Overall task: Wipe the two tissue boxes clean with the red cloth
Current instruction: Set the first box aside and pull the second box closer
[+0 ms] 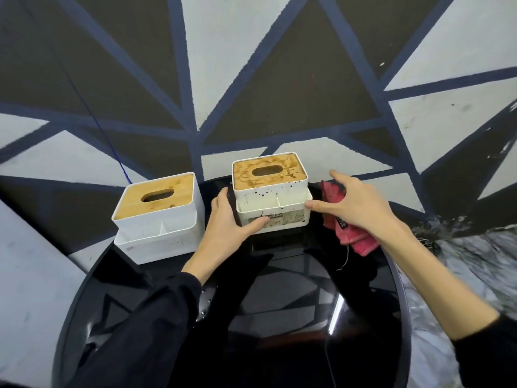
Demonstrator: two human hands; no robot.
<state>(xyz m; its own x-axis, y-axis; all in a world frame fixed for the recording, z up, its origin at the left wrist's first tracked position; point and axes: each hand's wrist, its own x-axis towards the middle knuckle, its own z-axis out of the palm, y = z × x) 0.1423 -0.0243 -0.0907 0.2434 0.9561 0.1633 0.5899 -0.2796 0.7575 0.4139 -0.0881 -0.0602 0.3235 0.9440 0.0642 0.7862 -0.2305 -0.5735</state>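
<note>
Two white tissue boxes with wooden lids stand on a round black table (279, 317). The left box (159, 217) sits untouched at the table's far left. The right box (270, 189) has dark stains on its lid and front. My left hand (226, 222) grips that stained box at its left side, thumb across the front. My right hand (352, 203) touches the box's right corner with its thumb, fingers spread. A red cloth (349, 236) lies crumpled on the table under my right hand, partly hidden by it.
A floor painted in dark, white and blue triangles surrounds the table. A thin blue cord (98, 124) runs down toward the left box. The glossy table top in front of the boxes reflects my dark sleeves.
</note>
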